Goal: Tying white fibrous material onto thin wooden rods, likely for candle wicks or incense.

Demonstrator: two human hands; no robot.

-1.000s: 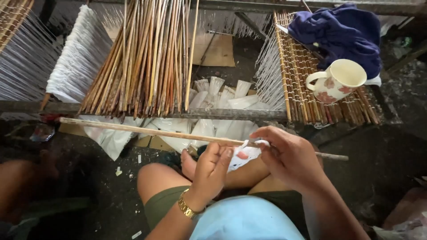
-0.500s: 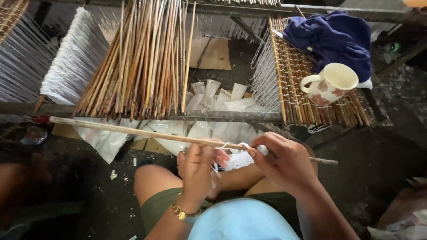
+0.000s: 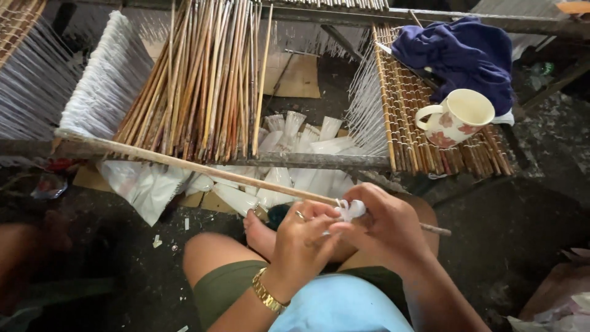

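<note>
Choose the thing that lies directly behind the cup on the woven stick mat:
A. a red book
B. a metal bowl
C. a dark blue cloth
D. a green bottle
C: the dark blue cloth lies bunched behind the cup on the stick mat.

A bundle of bamboo sticks (image 3: pixel 203 80) leans on the rail (image 3: pixel 307 160) at upper left; a mug (image 3: pixel 458 117) sits on the slat mat (image 3: pixel 412 104) at upper right, before a crumpled cloth (image 3: pixel 461 52).

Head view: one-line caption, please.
Both hands, left hand and right hand, hold white string against a long stick.
</note>
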